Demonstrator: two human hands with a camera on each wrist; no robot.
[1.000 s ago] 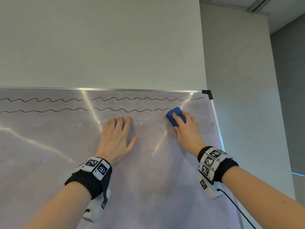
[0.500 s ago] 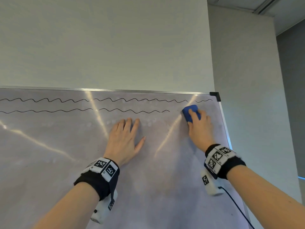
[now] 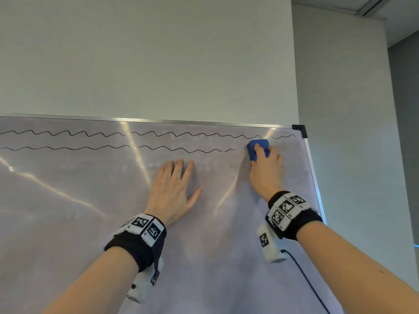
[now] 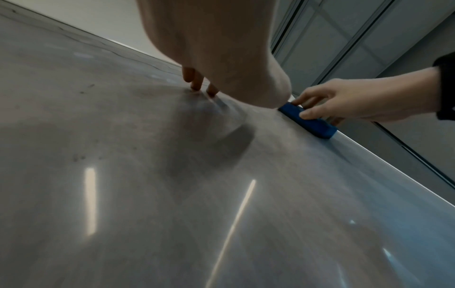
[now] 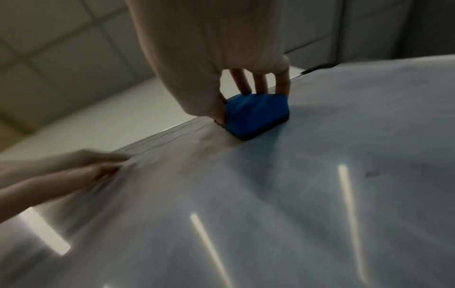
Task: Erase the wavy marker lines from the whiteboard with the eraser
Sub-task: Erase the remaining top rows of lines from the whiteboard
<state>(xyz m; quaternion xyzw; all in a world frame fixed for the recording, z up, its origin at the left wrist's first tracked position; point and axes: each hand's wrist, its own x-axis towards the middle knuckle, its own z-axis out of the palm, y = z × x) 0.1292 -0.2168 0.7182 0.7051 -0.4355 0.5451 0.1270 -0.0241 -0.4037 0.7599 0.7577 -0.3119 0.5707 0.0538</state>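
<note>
Nearest the head camera, two bare forearms were seen reaching up to the whiteboard, each wrist wrapped in a black band carrying white blocks printed with square black-and-white markers. A dark cable was seen trailing from the block under the right wrist. The left hand was laid flat on the board below the lines, its fingers straight and close together, the thumb spread out to the right; nothing was held by it. Further up and to the right, the right hand was curled over the blue eraser, which was pinched between thumb and fingers and pressed flat against the board near its upper right corner. The eraser was placed at the upper wavy line, in a gap between that line's long left part and a short remnant at the right. The lower wavy line was seen to end just left of the eraser. Streaks of reflected light were spread across the board. Above its metal top edge a plain pale wall was seen.
</note>
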